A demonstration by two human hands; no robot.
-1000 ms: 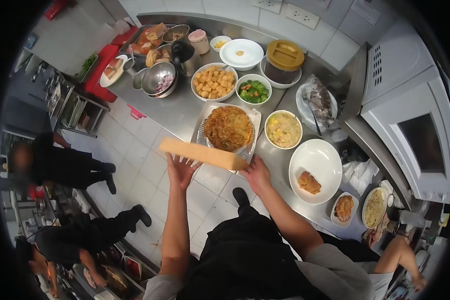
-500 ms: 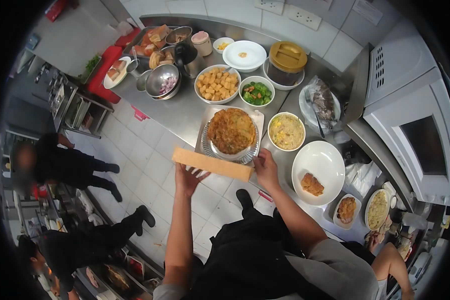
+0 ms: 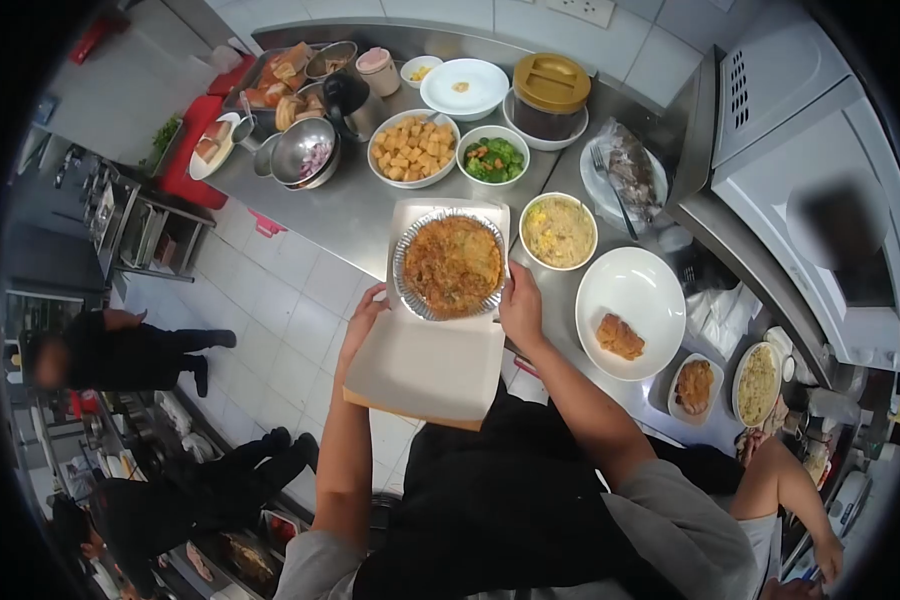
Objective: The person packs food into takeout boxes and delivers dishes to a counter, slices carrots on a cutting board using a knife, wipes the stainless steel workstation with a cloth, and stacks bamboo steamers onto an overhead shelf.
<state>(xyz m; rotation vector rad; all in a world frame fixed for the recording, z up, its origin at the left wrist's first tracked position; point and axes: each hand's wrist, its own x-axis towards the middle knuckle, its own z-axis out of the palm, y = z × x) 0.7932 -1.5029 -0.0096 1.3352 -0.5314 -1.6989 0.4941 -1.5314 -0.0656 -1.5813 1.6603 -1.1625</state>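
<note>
A cardboard takeaway box [image 3: 425, 365] lies in front of me, its lid folded open toward my body, white inside and brown at the edge. In its base sits a round foil tray [image 3: 398, 262] with a browned omelette-like round [image 3: 453, 266] in it. My left hand [image 3: 366, 322] grips the left side of the box near the hinge, its fingers partly hidden behind the lid. On the opposite side, my right hand [image 3: 521, 305] holds the edge of the base, beside the foil tray. A bowl of fried rice [image 3: 558, 232] stands just beyond the right hand.
Along the steel counter [image 3: 355, 228] stand a bowl of orange cubes [image 3: 413, 148], a broccoli bowl [image 3: 493, 158] and a gold-lidded container [image 3: 550, 95]. A large white bowl [image 3: 630, 300] is at right, below a microwave [image 3: 810, 200]. Other people work at left and lower right.
The box lid has swung down toward me, so its white inside now shows. Both hands have stayed at the box's sides, the left one slightly higher. The view has shifted a little.
</note>
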